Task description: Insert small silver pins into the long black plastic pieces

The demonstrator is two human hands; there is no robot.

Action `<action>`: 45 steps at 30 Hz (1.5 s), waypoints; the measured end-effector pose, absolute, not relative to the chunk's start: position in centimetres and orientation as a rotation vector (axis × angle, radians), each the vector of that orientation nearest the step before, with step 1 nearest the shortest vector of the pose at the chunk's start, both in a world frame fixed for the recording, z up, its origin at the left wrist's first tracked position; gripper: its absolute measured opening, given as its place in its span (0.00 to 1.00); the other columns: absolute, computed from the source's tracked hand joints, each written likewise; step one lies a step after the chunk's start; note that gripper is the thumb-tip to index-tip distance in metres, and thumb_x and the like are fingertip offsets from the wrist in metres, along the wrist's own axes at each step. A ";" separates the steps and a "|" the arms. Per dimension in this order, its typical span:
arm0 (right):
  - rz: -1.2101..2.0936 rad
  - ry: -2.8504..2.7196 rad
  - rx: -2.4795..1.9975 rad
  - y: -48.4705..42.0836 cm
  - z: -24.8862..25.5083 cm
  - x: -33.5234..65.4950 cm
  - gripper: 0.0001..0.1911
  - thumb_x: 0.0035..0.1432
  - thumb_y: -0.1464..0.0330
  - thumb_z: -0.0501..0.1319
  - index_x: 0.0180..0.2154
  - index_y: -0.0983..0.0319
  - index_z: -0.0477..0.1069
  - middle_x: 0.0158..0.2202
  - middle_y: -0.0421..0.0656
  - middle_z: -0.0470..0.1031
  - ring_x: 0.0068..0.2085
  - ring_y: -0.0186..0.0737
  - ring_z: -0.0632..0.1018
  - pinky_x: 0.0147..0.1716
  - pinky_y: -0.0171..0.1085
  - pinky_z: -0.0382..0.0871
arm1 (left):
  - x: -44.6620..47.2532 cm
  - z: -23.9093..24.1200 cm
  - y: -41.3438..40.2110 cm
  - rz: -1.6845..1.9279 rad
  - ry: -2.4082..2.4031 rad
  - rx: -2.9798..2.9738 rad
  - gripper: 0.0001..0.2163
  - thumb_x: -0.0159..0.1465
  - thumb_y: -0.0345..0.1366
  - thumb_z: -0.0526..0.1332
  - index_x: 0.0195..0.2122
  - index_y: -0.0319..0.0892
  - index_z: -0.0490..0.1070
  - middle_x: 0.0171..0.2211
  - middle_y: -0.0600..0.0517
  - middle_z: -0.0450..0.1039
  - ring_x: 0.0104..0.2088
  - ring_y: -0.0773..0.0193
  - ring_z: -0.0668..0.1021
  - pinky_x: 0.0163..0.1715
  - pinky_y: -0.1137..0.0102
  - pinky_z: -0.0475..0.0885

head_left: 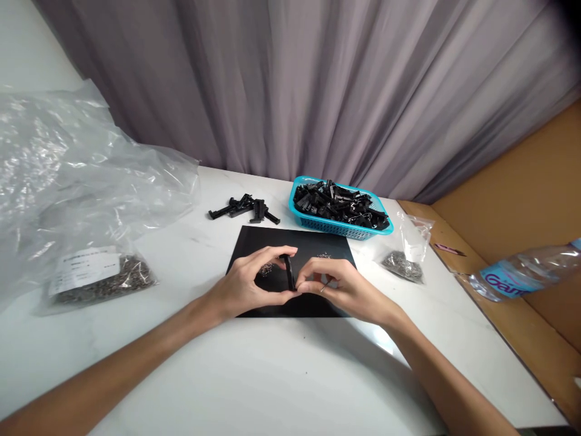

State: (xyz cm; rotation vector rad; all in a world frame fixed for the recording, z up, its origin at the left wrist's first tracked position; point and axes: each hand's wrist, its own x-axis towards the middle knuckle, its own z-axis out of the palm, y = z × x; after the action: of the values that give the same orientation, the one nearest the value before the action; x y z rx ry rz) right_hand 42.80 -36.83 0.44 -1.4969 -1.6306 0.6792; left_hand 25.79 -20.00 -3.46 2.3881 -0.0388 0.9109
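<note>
My left hand (247,280) holds a narrow black plastic part (289,274) upright, thumb under its lower end and forefinger at its top. Closed in a pinch, my right hand (333,283) meets the part's lower right side. A thin metal piece (325,284) pokes out between its fingers; the rest of it is hidden, so its kind does not show. Both hands are over a black mat (272,309). On the mat lie two scatters of tiny shiny metal pieces (324,255), one partly behind my left hand.
Behind the mat are several loose black parts (245,207) and a blue basket (345,230) heaped with more. Bags of small metal pieces lie left (109,278) and right (403,265). A large plastic bag (91,163) covers the far left; a water bottle (521,272) lies at right.
</note>
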 end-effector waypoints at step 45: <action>0.428 -1.525 -1.601 -37.3 0.9 44.0 0.21 0.76 0.57 0.50 0.45 0.58 0.79 0.50 0.47 0.74 0.50 0.44 0.75 0.51 0.41 0.68 | 26.1 -3.3 -19.8 0.748 0.019 2.118 0.36 0.56 0.36 0.75 0.65 0.45 0.64 0.59 0.42 0.76 0.45 0.57 0.85 0.50 0.60 0.83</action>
State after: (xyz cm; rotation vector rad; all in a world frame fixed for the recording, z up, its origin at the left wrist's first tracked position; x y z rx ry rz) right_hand 43.98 -37.35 0.89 -1.6014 -1.5247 0.4282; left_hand 26.05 -19.77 -3.26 2.1181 0.0191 0.7476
